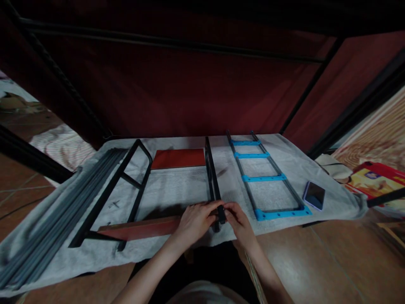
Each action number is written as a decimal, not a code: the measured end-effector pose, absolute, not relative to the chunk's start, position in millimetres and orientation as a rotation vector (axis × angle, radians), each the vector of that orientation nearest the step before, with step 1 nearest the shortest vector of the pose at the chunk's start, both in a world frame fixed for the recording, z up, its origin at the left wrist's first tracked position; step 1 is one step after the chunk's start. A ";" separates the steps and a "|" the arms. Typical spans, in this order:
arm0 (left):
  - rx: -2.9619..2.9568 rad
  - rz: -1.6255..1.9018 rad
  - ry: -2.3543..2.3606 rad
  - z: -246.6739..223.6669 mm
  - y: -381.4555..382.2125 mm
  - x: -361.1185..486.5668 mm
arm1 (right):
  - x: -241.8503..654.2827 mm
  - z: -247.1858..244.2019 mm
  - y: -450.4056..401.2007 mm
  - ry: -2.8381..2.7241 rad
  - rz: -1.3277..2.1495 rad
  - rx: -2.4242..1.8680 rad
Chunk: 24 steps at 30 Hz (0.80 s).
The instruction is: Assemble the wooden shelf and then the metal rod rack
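Note:
Two black metal side frames lie on the cloth-covered table: a left frame (129, 177) and a right frame (212, 173). A reddish-brown board (142, 228) runs on edge between their near ends. My left hand (198, 217) is closed round the near corner of the right frame, where the board's end meets it. On the outer side of that corner, my right hand (238, 221) has its fingers pinched against the black tube. Whatever is between those fingertips is too small to make out. An orange-red board (178, 158) spans the frames' far part.
Grey tubes (72, 202) lie bundled along the table's left side. To the right are a ladder-like rack with blue crosspieces (264, 178) and a phone (314, 195). Dark red fabric (190, 93) with black bars stands behind the table. A red-and-yellow package (376, 179) is at far right.

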<state>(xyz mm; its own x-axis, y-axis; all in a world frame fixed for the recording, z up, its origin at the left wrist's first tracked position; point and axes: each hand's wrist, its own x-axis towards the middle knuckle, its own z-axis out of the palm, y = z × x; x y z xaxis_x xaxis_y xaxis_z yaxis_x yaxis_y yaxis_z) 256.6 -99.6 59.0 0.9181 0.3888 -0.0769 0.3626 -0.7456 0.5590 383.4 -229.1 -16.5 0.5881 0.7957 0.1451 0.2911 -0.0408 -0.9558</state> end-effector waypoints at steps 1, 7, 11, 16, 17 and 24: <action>2.488 0.070 0.527 58.6 -99.7 256.6 | 383.4 -16.3 -228.6 -0.977 0.504 -1.614; 2.527 0.093 0.546 54.9 -100.2 255.8 | 383.9 -16.1 -225.8 -0.969 0.496 -1.858; 2.533 0.099 0.525 53.4 -99.5 255.0 | 384.6 -20.3 -230.9 -0.897 0.599 -1.658; 2.549 0.108 0.511 49.6 -99.2 254.9 | 388.5 -16.9 -232.1 -1.070 0.521 -1.700; 2.553 0.110 0.514 49.3 -99.8 254.8 | 389.5 -16.3 -231.4 -1.091 0.528 -1.733; 2.598 0.157 0.501 53.0 -103.7 249.8 | 393.7 -29.7 -234.8 -0.954 0.591 -1.831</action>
